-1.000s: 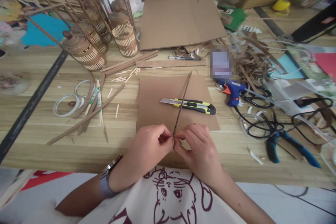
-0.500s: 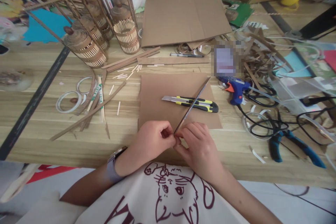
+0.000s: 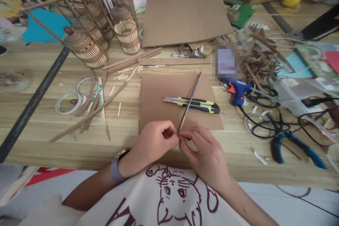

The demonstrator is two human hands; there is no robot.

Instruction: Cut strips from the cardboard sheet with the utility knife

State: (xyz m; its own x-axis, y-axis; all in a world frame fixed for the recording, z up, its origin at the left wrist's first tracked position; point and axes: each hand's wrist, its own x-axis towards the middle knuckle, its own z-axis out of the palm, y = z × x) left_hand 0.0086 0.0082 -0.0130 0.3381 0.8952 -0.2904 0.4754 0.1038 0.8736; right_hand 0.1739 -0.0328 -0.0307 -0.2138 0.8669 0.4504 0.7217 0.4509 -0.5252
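My left hand (image 3: 159, 139) and my right hand (image 3: 205, 150) meet close to the table's front edge. Both are closed, their fingertips pinching the near end of a thin cardboard strip (image 3: 195, 88). Seen almost edge-on, the strip has bluish marks and slants away from me, its far tip bent. My fingers hide its near end. Under its line of sight a yellow-and-black utility knife (image 3: 209, 107), blade out, rests on a flat cardboard sheet (image 3: 156, 113).
Left are tape rolls (image 3: 68, 103), brown strips (image 3: 90, 114) and small sticks (image 3: 119, 109). Lantern-like stick baskets (image 3: 90, 51) stand behind. A blue glue gun (image 3: 239, 91), blue-handled pliers (image 3: 299, 150) and tangled cables lie right. A large cardboard sheet (image 3: 185, 14) lies at the back.
The strip's far end has swung to the left and a little away from me. My right hand has shifted slightly right, its fingers lower on the strip's near end.
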